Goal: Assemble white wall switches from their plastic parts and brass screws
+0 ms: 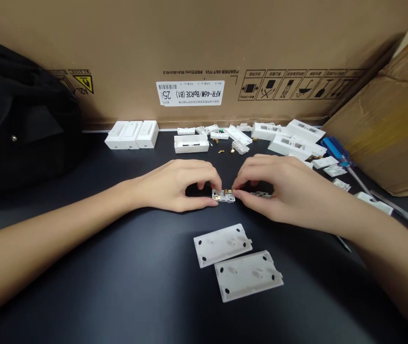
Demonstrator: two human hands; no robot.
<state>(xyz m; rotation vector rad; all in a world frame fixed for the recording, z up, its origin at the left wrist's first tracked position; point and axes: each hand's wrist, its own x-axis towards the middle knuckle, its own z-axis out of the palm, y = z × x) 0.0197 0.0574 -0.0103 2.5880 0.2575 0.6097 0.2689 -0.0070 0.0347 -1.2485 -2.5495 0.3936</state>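
A small white plastic switch base (224,197) with brass pieces in it lies on the dark table between my hands. My left hand (185,184) pinches its left end between thumb and fingers. At its right end, my right hand (268,184) holds a small brass contact (229,191) in its fingertips, over the base. Another white part (262,194) is partly hidden behind my right hand. Nearer to me, two flat white plates (223,244) with dark round holes lie side by side, slightly askew.
Three white switches (131,134) stand at the back left. White housings (191,143), small brass bits (221,151) and other loose parts lie along the back. At right are a blue-handled screwdriver (335,149) and a cardboard box (393,124). A black bag (20,119) sits at left; a large carton (204,43) stands behind.
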